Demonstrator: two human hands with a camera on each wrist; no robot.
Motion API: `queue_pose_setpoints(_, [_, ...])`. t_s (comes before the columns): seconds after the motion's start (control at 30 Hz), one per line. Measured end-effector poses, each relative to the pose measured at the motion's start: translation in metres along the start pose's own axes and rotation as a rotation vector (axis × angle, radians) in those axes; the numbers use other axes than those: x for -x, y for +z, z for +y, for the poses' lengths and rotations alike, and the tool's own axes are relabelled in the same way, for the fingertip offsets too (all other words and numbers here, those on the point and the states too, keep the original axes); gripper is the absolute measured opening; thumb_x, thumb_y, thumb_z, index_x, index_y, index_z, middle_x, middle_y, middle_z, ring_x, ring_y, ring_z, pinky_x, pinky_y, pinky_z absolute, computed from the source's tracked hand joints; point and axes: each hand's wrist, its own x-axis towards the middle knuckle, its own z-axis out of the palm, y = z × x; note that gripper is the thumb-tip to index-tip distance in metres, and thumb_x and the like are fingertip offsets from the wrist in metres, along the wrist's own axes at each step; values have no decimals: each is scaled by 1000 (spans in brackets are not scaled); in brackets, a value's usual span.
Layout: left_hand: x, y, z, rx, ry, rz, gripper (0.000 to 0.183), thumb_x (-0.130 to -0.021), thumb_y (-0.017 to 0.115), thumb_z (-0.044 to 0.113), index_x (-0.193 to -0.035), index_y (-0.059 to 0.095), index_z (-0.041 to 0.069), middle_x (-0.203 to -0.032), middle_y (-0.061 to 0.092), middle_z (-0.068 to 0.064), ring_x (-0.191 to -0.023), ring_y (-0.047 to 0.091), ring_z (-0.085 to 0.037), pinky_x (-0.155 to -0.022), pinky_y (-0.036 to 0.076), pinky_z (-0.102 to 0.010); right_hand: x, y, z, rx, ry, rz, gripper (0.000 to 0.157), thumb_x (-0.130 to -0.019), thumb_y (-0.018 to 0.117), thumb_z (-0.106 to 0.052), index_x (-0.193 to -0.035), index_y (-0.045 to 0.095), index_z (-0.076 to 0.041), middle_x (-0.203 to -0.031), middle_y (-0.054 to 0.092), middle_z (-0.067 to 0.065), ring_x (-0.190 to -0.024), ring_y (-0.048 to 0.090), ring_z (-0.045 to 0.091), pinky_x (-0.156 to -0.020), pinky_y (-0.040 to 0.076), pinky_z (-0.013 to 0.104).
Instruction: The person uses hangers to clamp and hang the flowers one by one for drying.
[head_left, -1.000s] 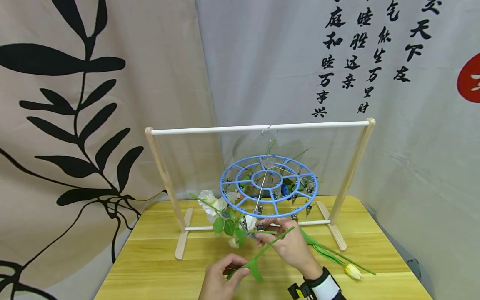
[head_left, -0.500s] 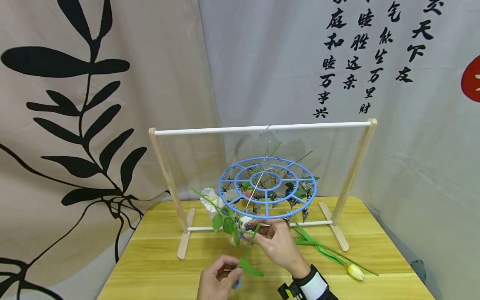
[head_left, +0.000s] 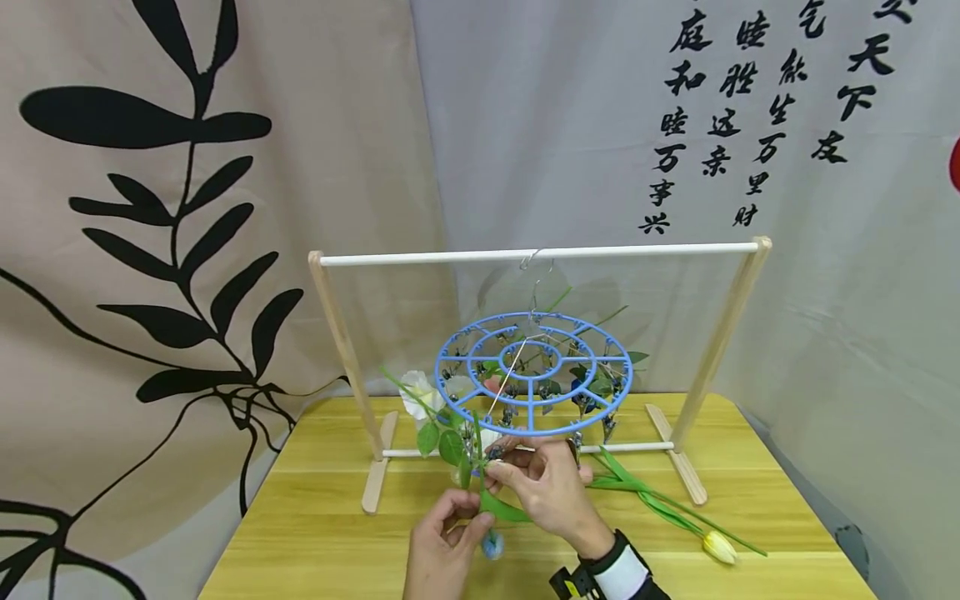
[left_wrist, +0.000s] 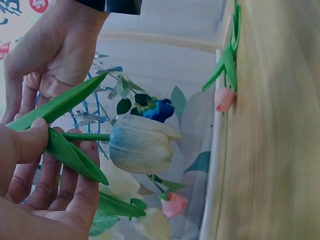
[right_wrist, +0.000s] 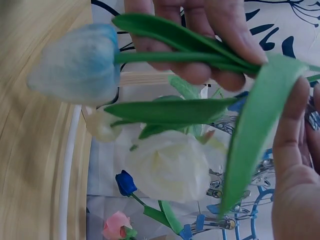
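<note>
My left hand [head_left: 450, 533] pinches the green stem of a pale blue and white tulip [left_wrist: 142, 145], whose head [head_left: 492, 545] hangs downward below the fingers. Its stem end points up beside the front rim of a blue round clip hanger [head_left: 536, 432]. At that rim my right hand [head_left: 551, 492] grips a small metal clip [right_wrist: 313, 117] between thumb and fingers. One long leaf [right_wrist: 260, 130] of the tulip crosses between the two hands in the right wrist view. Close to the clip, a white rose [right_wrist: 167, 167] hangs from the hanger.
A wooden stand with a white crossbar [head_left: 637, 251] carries the hanger above the table [head_left: 300, 558]. Other flowers hang upside down from it, among them a blue one [left_wrist: 157, 109] and a pink one [left_wrist: 174, 204]. A yellow tulip [head_left: 720, 547] lies at the right.
My left hand has swung the tulip's stem from a rightward slant to nearly upright, close to the clip. The tulip's head now shows below the hand. The right hand keeps its grip, shifted slightly left.
</note>
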Motion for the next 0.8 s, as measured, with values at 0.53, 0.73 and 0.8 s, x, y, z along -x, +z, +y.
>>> queue_pose_setpoints(0.53, [-10,11,4,30,35,80,19,-103,88,5,-116,75,-1,-115,78,-12,-108,80,-9,-94,71,-24,0,3,6,13,-98,141,5,-107,74,10,-112,73,12,-90,75,37,-76,79,7,-66,70,32])
queue_pose_setpoints(0.73, [-12,14,3,20,66,107,17,-103,87,3,-114,74,-2,-111,80,-12,-102,80,-7,-90,71,-24,1,3,7,-9,-72,177,5,-107,75,9,-107,72,13,-91,75,38,-74,78,5,-63,70,32])
queue_pose_setpoints(0.8, [-13,15,3,19,65,111,17,-103,88,3,-113,75,-2,-111,80,-13,-100,80,-8,-89,71,-24,1,3,7,-5,-68,191,6,-107,75,9,-105,71,13,-88,75,37,-73,78,5,-62,69,32])
